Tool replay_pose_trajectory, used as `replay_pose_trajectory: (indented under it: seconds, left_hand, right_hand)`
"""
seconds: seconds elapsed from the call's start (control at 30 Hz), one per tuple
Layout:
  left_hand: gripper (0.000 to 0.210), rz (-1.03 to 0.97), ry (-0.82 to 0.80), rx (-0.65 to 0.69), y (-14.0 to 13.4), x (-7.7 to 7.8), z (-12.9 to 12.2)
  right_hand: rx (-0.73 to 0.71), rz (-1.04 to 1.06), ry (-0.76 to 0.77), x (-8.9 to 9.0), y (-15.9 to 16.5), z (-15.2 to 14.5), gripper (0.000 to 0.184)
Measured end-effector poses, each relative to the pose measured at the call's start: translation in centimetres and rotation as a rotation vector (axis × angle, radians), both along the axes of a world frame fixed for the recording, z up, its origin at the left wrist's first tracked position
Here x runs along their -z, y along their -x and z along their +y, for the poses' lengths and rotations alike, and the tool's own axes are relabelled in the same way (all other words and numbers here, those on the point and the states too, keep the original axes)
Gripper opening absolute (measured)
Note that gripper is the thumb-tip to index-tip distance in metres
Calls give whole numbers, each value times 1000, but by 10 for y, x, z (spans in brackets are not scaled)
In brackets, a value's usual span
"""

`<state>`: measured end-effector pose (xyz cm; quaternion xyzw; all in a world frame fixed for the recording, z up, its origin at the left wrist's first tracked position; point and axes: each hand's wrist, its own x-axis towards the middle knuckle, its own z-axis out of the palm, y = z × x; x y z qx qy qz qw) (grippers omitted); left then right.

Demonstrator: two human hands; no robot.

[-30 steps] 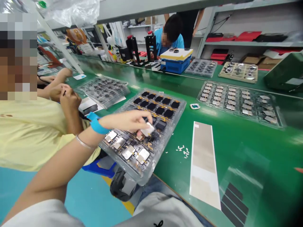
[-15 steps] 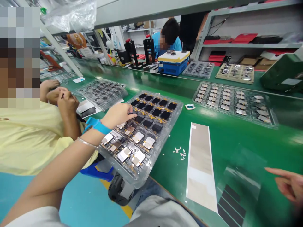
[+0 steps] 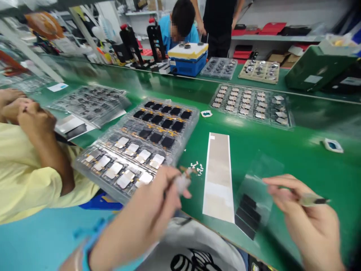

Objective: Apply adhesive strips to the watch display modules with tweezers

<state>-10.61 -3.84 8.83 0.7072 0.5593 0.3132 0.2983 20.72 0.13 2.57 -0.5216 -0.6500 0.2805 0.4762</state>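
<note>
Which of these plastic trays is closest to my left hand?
The tray with dark squares behind pale pieces; its near corner is beside your left hand. The other trays lie farther away.

Left hand (image 3: 158, 201)'s pinching some blurry pale part (image 3: 182, 184) by the table (image 3: 304, 165)'s near edge, right hand (image 3: 313, 218)'s got a slim tool (image 3: 309, 200), and a loaded plastic tray (image 3: 97, 183) pokes out over that same edge.

Pale part (image 3: 182, 183) in the left hand (image 3: 149, 210), blurred beyond recognition.
</note>
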Motion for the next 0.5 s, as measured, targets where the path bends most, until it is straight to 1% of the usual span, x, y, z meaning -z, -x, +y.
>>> replay_pose_trajectory:
  seconds: [0.03,0.07,0.1,0.13,0.2,0.23,0.3,0.4,0.5]
  left_hand:
    - [20,-104,31,41,-17,9,-12]
    - [23,-204,72,73,-32,19,-19]
    - [24,-303,114,76,-44,30,-20]
    - [22,-382,155,68,-53,41,-17]
    - [19,-486,228,64,-65,61,-3]
    - [18,-522,255,71,-68,69,5]
    - [17,-593,285,89,-70,80,16]
    - [15,-689,283,74,-70,88,22]
    - [13,-702,255,45,-68,93,21]
  right_hand:
    - [-131,-21,-55,-8,15,-3,14]
    - [-238,-17,-99,-14,28,-5,14]
    - [-330,-26,-125,-18,40,-5,18]
    - [-370,-42,-137,-19,49,-5,21]
    - [-359,-105,-198,-16,62,-3,21]
    - [-331,-158,-230,-13,66,-2,20]
    - [-273,-261,-287,-6,70,0,16]
    - [-218,-341,-335,2,73,2,12]
    - [-207,-376,-367,6,74,3,14]
